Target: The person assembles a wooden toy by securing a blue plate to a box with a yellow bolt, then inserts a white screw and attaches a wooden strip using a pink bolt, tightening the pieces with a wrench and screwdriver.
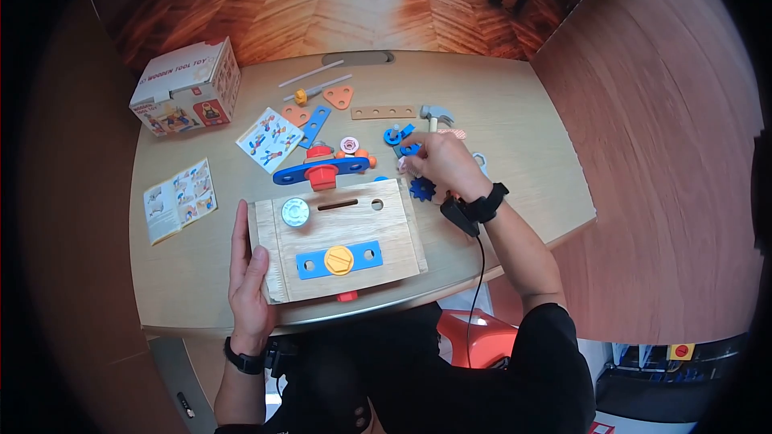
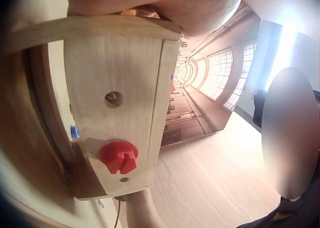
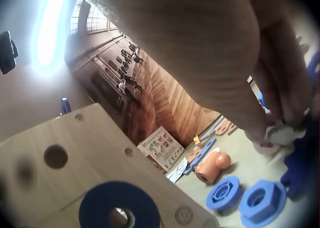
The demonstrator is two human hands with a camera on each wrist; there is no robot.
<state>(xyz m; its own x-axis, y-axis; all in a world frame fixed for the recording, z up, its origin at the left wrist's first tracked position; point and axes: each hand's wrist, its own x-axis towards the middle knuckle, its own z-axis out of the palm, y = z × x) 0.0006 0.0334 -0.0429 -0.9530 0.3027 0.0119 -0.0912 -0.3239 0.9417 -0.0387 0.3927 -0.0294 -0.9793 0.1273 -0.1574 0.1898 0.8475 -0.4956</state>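
Note:
In the head view my left hand (image 1: 251,289) grips the left end of a wooden toy box (image 1: 354,221), thumb on its near face and fingers along its side. The box carries a blue strip (image 1: 360,264) with a yellow screw (image 1: 338,260), a pale screw head (image 1: 295,211), and a red piece (image 1: 322,175) with another blue strip at its far edge. A red slotted screw (image 2: 119,156) sticks out of its side in the left wrist view. My right hand (image 1: 447,164) reaches over loose parts, its fingertips pinching a small pale piece (image 3: 281,134), partly hidden.
Near the right hand lie a dark blue gear (image 1: 422,188), blue nuts (image 3: 262,203) and a toy hammer (image 1: 437,116). Beyond are a perforated wooden strip (image 1: 383,112) and an orange triangle (image 1: 338,97). The toy carton (image 1: 185,87) and instruction sheets (image 1: 269,140) stand left.

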